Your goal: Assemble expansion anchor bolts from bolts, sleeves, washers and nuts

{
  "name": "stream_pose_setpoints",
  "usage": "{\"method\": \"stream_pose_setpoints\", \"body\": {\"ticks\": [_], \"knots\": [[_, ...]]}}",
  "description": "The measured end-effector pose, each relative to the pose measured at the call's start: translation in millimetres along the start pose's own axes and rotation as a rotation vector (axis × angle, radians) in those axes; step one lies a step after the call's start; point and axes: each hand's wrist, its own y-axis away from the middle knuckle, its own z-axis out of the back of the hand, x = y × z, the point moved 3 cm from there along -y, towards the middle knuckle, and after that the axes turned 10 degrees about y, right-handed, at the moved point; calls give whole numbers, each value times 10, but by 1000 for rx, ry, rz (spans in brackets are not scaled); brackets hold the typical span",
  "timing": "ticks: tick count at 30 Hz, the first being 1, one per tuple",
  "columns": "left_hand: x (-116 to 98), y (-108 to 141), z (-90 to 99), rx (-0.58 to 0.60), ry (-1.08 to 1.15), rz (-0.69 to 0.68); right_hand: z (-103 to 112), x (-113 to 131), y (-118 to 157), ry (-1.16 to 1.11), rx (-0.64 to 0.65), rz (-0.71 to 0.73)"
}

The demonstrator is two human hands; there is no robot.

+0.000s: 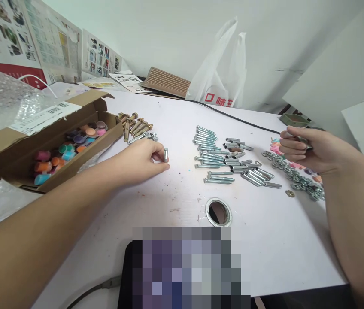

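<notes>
My left hand [145,161] is at the middle left of the table, its thumb and fingers pinched on a small silver metal piece [165,154] that stands upright. My right hand [304,148] is raised at the right with its fingers curled round a dark metallic object [308,146], mostly hidden in the grip. Between the hands lie rows of silver bolts [209,161] and a pile of metal sleeves [257,176]. Nuts and washers [301,182] form a heap below my right hand. Assembled anchor bolts [138,125] lie beyond my left hand.
An open cardboard box [106,137] with colourful capped pots is at the left beside bubble wrap [4,98]. A metal-rimmed hole [208,216] and a pixelated device [185,270] are near the front. A plastic bag [216,77], cardboard [165,83] and black cable [233,116] are at the back.
</notes>
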Motion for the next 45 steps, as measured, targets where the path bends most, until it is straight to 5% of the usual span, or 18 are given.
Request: {"method": "stream_pose_setpoints", "body": {"ticks": [3,8,16,21,25,34,45], "knots": [[11,-3,-2,-1,-1,4,-45,-46,-20,-340,156,-97],[5,10,4,-4,-3,-4,-251,8,-15,-414,311,-123],[64,26,7,36,102,-56,-1454,781,283,0,633,191],[103,-5,5,43,121,-79,-1944,1081,350,80,597,335],[106,-27,7,49,117,-120,-2022,1063,290,219,527,323],[116,-38,1,39,72,-117,-2074,1035,296,213,598,382],[96,-11,-8,50,64,-86,-1788,1086,253,198,493,286]]}}
